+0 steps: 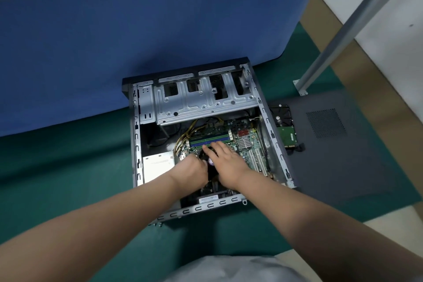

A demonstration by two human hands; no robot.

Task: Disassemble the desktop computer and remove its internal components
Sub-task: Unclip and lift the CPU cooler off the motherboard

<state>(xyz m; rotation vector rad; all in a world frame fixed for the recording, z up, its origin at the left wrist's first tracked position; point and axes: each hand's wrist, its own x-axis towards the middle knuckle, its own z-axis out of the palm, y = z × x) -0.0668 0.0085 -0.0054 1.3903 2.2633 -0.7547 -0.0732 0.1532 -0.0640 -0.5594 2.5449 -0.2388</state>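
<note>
The open computer case lies on green floor matting, a blue partition behind it. Inside, over the motherboard, both hands meet at the black CPU cooler: left hand curled against it, right hand resting flat-fingered. Right of the case lie a hard drive, the grey side panel and a metal post.

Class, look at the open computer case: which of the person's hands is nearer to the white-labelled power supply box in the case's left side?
Left. The left hand is just right of the power supply box, almost touching it; the right hand lies farther right, over the motherboard.
</note>
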